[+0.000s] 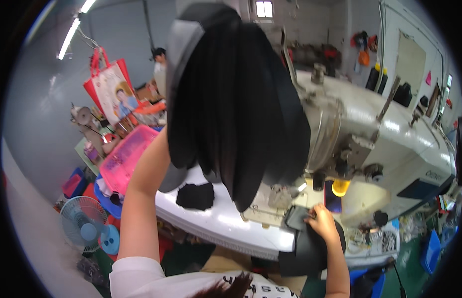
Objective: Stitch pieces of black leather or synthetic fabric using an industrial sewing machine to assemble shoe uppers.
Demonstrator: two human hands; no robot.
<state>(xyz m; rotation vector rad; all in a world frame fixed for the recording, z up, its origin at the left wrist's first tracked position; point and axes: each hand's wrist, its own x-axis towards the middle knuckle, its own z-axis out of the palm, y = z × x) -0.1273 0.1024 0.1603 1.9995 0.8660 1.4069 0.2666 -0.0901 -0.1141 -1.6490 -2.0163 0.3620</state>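
A large bundle of layered black cloth pieces (241,109), raised close in front of me, fills the middle of the view. My left forearm reaches up behind it, so the left hand and its fingers are hidden. On the right, my right hand (321,222) pinches the edge of a dark grey piece of cloth (296,218) beside the needle area of a white sewing machine (404,144). More black cloth (310,251) hangs over the table's front edge below that hand. A small black cloth piece (195,196) lies on the white table (223,221), left of the machine.
A pink basket (126,156) stands left of the table, near a blue fan (84,223) on the floor. A red and white bag (111,89) hangs at the left wall. Another person (160,69) is in the background. Blue bins (430,251) stand at the right.
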